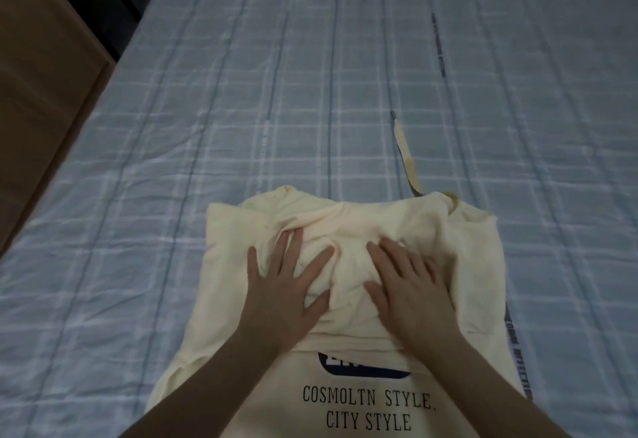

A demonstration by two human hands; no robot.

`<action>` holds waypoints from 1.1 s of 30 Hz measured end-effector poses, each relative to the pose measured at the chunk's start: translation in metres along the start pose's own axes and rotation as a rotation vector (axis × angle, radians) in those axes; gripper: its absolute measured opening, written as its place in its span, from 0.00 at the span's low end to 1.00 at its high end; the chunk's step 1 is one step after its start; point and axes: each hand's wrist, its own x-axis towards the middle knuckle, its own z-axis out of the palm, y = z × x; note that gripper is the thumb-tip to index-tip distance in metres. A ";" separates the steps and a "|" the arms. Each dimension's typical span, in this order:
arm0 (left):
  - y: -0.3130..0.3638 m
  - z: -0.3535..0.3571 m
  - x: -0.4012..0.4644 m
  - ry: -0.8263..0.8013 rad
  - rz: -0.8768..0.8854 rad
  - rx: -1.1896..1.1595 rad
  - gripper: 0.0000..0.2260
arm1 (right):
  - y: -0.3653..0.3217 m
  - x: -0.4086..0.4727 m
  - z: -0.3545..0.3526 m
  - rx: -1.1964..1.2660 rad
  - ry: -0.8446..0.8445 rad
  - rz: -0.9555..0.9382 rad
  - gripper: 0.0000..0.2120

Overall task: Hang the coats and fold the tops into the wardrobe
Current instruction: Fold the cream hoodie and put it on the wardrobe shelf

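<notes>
Nearest the head camera, two bare forearms reach forward over a cream top (345, 299) that lies spread on a bed, its printed side up, with the words "COSMOLTN STYLE. CITY STYLE" and part of a dark blue emblem (366, 367) showing at the near end. Both hands lie flat on the folded-over far part of the top. On the left, the left hand (288, 294) has its fingers straight and spread apart, palm down, pressing the cloth; they curl round nothing. On the right, the right hand (411, 285) also lies palm down with its fingers straight and only a little apart, its outer fingers blurred against the fabric. Between the two hands the cloth bunches up into a soft ridge. A folded sleeve or edge lies at each side of the top, left and right of the hands.

A cream drawstring (405, 154) trails from the top's far right corner out across the bedspread (241, 92), which is pale blue with a checked pattern and dark stripes. At the far left, a brown wooden panel (41, 75) stands beside the bed.
</notes>
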 end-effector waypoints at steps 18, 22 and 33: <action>-0.107 -0.055 0.108 -0.450 -0.012 -0.135 0.59 | 0.062 0.111 -0.075 -0.052 -0.539 -0.002 0.40; -0.094 -0.064 0.117 -0.493 -0.032 -0.143 0.57 | 0.058 0.112 -0.072 -0.061 -0.518 0.049 0.37; -0.071 -0.100 0.080 -0.407 0.006 -0.138 0.24 | 0.049 0.089 -0.107 -0.258 -0.650 0.030 0.37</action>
